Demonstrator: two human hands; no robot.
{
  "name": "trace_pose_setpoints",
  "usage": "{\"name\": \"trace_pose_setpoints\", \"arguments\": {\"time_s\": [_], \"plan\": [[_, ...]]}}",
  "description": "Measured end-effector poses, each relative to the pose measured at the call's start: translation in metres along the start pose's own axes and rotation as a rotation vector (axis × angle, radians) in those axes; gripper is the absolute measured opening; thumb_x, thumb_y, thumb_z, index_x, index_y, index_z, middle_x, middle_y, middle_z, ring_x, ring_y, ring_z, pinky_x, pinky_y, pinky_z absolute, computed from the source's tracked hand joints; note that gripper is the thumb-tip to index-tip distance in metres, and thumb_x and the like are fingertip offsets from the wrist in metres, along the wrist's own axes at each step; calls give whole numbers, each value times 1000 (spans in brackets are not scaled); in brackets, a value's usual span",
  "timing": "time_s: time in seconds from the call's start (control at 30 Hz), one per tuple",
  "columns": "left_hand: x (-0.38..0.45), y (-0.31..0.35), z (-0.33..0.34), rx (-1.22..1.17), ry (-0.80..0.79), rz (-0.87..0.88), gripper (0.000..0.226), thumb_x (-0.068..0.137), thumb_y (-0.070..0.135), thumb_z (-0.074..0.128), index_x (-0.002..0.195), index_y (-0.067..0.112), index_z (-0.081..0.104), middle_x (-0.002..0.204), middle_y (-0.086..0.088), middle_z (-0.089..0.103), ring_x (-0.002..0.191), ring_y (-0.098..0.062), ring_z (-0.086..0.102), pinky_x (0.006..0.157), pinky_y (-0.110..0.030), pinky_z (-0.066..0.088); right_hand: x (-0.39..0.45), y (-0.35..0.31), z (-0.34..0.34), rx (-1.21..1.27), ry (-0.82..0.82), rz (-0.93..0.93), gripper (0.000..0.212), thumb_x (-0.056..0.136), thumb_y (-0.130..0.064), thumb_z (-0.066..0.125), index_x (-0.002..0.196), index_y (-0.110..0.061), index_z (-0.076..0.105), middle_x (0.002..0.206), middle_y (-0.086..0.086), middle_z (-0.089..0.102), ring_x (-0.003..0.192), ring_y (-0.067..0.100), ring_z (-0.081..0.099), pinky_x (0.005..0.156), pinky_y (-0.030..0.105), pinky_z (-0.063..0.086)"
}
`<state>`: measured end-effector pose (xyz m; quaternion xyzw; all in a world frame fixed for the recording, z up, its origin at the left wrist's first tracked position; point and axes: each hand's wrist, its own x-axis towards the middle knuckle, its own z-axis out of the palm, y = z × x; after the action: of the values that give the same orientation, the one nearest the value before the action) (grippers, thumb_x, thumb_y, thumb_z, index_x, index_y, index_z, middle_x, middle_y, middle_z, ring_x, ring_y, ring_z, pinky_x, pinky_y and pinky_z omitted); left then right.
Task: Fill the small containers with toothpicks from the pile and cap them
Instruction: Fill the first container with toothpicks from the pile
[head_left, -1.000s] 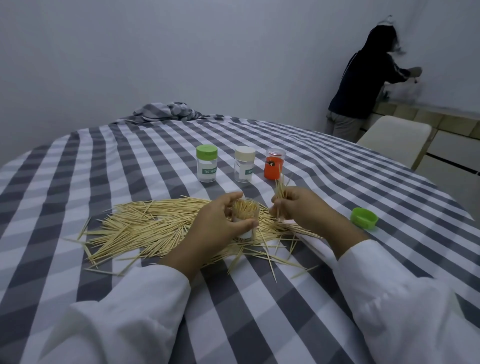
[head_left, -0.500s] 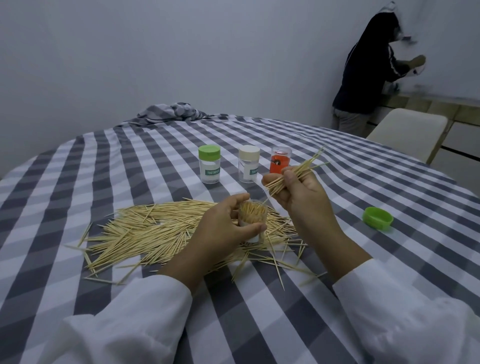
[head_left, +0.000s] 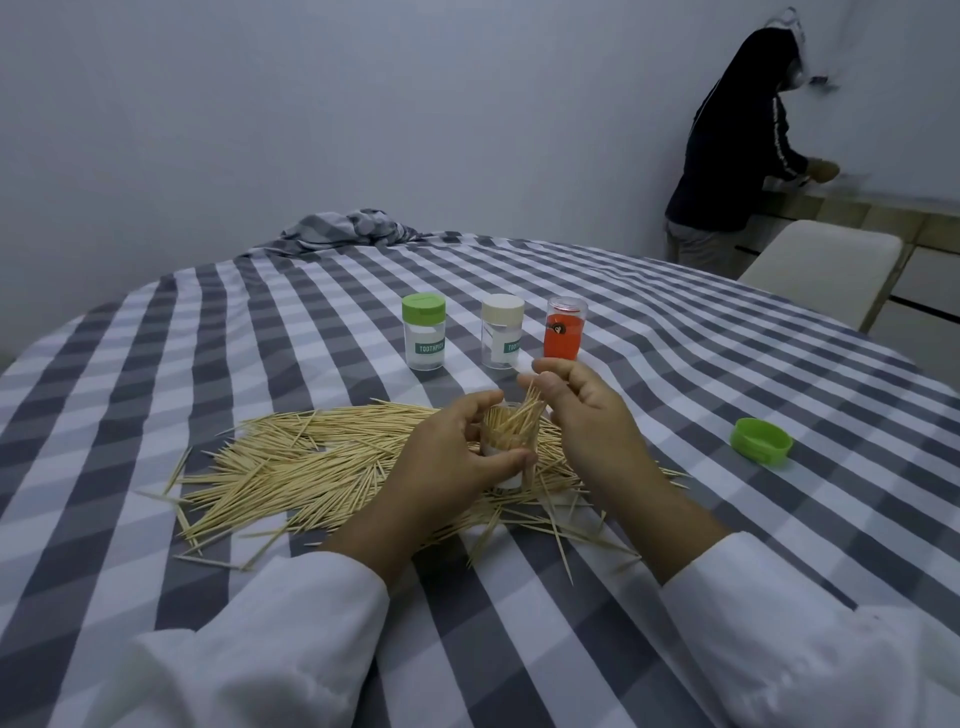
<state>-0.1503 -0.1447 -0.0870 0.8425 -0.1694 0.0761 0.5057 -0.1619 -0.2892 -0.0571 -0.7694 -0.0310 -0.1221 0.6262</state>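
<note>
Open container (head_left: 506, 447): clear, upright, uncapped, standing in the toothpick pile (head_left: 311, 462) on the table (head_left: 675, 374); toothpicks bristle from its mouth.
Left hand (head_left: 457, 457): grip curled round the container's side.
Right hand (head_left: 582, 415): grip pinched on the tips of toothpicks sticking out of the container.
Loose green cap (head_left: 761, 442): on the table, well right of the pile.
Behind the pile: green-capped container (head_left: 424, 331), cream-capped container (head_left: 502, 331), orange container (head_left: 565, 328), in a row.
</note>
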Motion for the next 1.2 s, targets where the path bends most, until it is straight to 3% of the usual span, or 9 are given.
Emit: {"name": "trace_pose_setpoints", "arguments": {"time_s": [0.13, 0.23, 0.33, 0.5, 0.67, 0.8, 0.93, 1.1, 1.2], "plan": [[1, 1, 0, -12, -12, -4, 72, 71, 28, 81, 136, 25, 49, 107, 11, 63, 95, -4, 62, 77, -13, 50, -4, 1, 3, -10, -6, -45, 20, 97, -27, 47, 106, -23, 65, 93, -9, 67, 74, -10, 61, 60, 2, 44], [1, 2, -1, -11, -7, 4, 67, 72, 27, 80, 133, 27, 51, 99, 15, 64, 88, -2, 63, 71, -11, 49, -8, 3, 7, -25, -57, -77, 22, 96, -25, 49, 110, -21, 66, 89, -16, 65, 80, -9, 62, 68, 7, 49], [0, -1, -1, -8, 5, 7, 66, 72, 29, 80, 132, 26, 53, 100, 13, 65, 88, -2, 62, 72, -11, 49, -7, 7, 8, -81, -14, -111, 24, 93, -21, 56, 114, -18, 66, 101, -13, 65, 93, -2, 61, 78, 11, 50], [2, -1, 1, -10, -15, -5, 72, 71, 28, 82, 135, 24, 49, 113, 5, 65, 99, -7, 62, 82, -19, 52, -4, 11, 5, -92, 95, -98, 30, 91, -16, 60, 120, -21, 62, 108, -5, 60, 91, 2, 58, 62, -1, 43], [0, 2, 0, 4, 14, 14, 52, 74, 24, 78, 120, 35, 56, 95, 22, 63, 86, 7, 60, 70, -6, 46, -8, 16, 11, -164, 47, -225, 17, 89, -18, 62, 100, -29, 68, 102, -7, 61, 101, 6, 57, 85, 31, 53], [0, 1, 0, 17, 5, 21, 61, 74, 26, 79, 130, 28, 53, 106, 18, 62, 95, 2, 59, 72, -5, 45, -7, 17, 10, -209, 76, -281, 27, 87, -19, 61, 88, -45, 54, 91, -9, 59, 93, 14, 60, 77, 42, 54], [0, 0, 0, 23, -3, 17, 71, 72, 30, 81, 135, 23, 50, 115, 7, 64, 100, -5, 61, 80, -13, 48, -3, 19, 8, -277, 118, -271, 23, 89, -19, 60, 96, -41, 60, 99, -11, 58, 101, 8, 53, 88, 40, 49], [-1, 2, -2, 13, 1, 29, 56, 74, 26, 78, 125, 29, 56, 96, 24, 60, 86, 12, 56, 68, -2, 44, -4, 19, 9, -342, 20, -283, 22, 93, -28, 54, 108, -26, 69, 110, -13, 55, 112, 2, 43, 99, 35, 40], [0, 0, -1, -1, -5, 9, 67, 72, 28, 81, 132, 25, 52, 107, 12, 64, 94, 2, 61, 76, -11, 49, -4, 17, 6, -262, 97, -299, 23, 95, -31, 50, 100, -23, 71, 104, -13, 60, 111, 6, 48, 98, 38, 41]]}}
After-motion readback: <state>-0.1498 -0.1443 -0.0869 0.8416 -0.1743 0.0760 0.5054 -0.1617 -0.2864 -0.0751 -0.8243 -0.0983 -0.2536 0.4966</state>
